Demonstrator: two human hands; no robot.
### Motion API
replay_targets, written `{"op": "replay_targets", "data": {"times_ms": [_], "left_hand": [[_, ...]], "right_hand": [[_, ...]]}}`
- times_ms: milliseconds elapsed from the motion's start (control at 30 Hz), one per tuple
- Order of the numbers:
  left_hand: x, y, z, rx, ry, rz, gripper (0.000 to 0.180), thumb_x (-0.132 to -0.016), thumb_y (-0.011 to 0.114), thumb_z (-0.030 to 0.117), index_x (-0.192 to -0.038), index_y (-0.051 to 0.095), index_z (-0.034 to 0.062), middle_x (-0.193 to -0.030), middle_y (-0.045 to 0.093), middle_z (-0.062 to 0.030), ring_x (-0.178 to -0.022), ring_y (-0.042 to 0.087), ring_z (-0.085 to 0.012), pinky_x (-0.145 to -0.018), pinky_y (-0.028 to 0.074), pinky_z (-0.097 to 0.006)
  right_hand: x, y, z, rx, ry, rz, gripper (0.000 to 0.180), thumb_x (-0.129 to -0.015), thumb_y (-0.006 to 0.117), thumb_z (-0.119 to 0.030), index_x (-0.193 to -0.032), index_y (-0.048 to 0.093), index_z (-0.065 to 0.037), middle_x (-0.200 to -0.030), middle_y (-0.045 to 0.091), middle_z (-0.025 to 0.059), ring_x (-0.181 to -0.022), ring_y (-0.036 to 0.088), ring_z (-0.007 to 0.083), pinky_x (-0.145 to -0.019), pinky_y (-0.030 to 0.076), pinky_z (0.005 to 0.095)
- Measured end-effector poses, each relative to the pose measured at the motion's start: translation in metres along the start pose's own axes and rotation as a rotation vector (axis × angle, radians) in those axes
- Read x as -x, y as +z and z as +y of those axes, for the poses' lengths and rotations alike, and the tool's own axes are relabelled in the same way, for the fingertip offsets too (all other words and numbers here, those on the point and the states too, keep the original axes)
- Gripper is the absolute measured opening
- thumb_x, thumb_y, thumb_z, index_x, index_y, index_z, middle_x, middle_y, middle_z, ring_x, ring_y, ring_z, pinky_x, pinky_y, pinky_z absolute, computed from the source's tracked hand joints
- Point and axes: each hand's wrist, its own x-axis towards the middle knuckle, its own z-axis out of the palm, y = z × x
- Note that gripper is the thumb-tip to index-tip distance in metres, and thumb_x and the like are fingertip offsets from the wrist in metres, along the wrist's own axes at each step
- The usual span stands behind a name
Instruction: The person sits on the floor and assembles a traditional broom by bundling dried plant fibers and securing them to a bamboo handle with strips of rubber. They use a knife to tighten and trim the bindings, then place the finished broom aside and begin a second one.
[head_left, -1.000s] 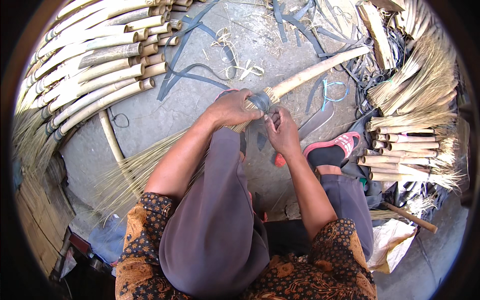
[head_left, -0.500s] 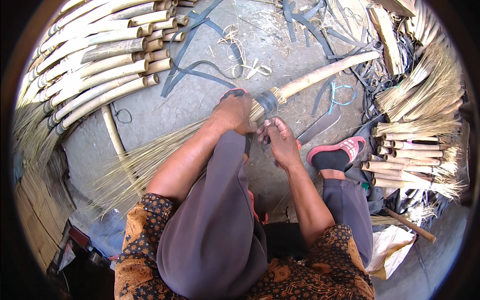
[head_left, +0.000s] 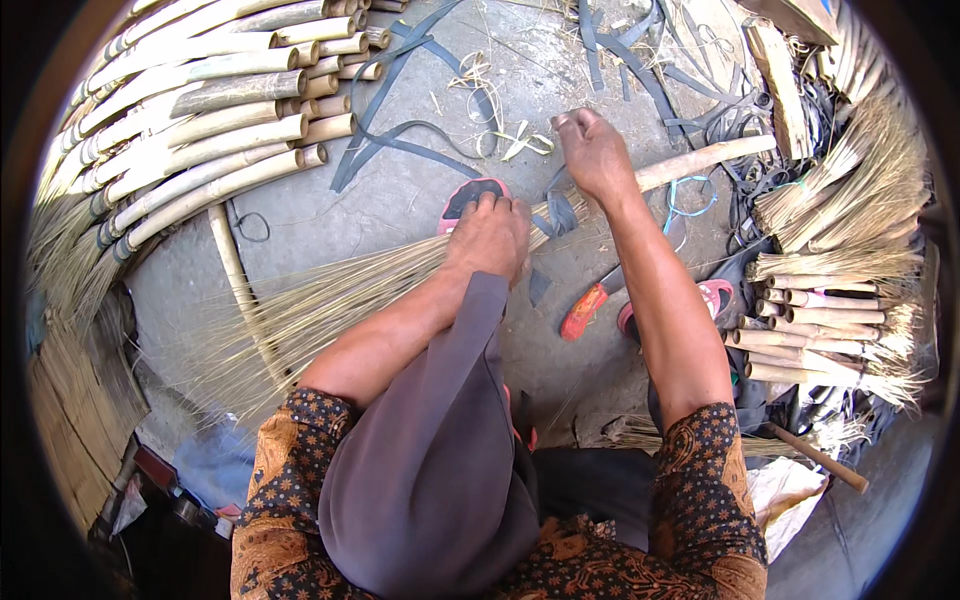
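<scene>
A broom (head_left: 300,300) of thin, pale straw stalks lies slantwise on the floor, its wooden handle (head_left: 700,162) toward the upper right. A dark rubber strip (head_left: 563,213) is wound where stalks and handle meet. My left hand (head_left: 490,235) presses round the stalks just left of this binding, beside a pink sandal (head_left: 480,190). Beyond the handle, my right hand (head_left: 597,155) is raised with its fingers pinched together; what they hold, if anything, is hidden. Below the handle lies a large knife (head_left: 583,310) with a red-orange grip, its blade partly behind my right forearm.
Several finished brooms (head_left: 230,130) are stacked at the upper left. Loose dark rubber strips (head_left: 400,70) lie across the concrete floor. At the right are straw bundles (head_left: 840,190), short handled pieces (head_left: 810,320) and a wood block (head_left: 780,85). A stick (head_left: 820,458) lies at the lower right.
My right hand has swung from below the binding up and over the handle. My left hand stays on the stalks. The knife's grip, hidden before, now shows.
</scene>
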Motion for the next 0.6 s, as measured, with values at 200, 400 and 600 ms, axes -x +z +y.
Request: {"op": "replay_targets", "data": {"times_ms": [200,400,600], "left_hand": [[-0.005,-0.011,-0.009,0.088,-0.005,-0.093,0.057,-0.081,0.080,0.031,-0.124,0.066,-0.0036,-0.124,0.070,-0.0214,-0.126,0.062,-0.0353,-0.107,0.052,-0.043],[-0.015,-0.018,-0.017,0.162,-0.039,-0.125,0.058,-0.079,0.082,0.036,-0.118,0.069,-0.0054,-0.118,0.074,-0.0239,-0.116,0.069,-0.0375,-0.101,0.056,-0.044],[-0.026,-0.024,-0.054,0.740,0.104,-0.339,0.051,-0.072,0.088,0.034,-0.106,0.073,-0.0017,-0.096,0.078,-0.0193,-0.088,0.076,-0.0302,-0.081,0.056,-0.041]], "right_hand": [[0.072,0.012,0.008,0.395,-0.473,-0.143,0.034,-0.100,0.067,-0.026,-0.126,0.070,-0.004,-0.138,0.066,0.0181,-0.135,0.057,0.0394,-0.113,0.043,0.0550],[0.099,0.014,0.012,0.285,-0.569,-0.009,0.028,-0.088,0.073,-0.012,-0.115,0.069,-0.007,-0.132,0.067,0.0114,-0.131,0.057,0.0376,-0.110,0.045,0.0546],[0.149,0.014,0.052,0.132,-0.581,-0.077,0.030,-0.083,0.071,0.000,-0.112,0.065,-0.006,-0.122,0.067,0.0117,-0.116,0.061,0.0368,-0.098,0.050,0.0504]]}}
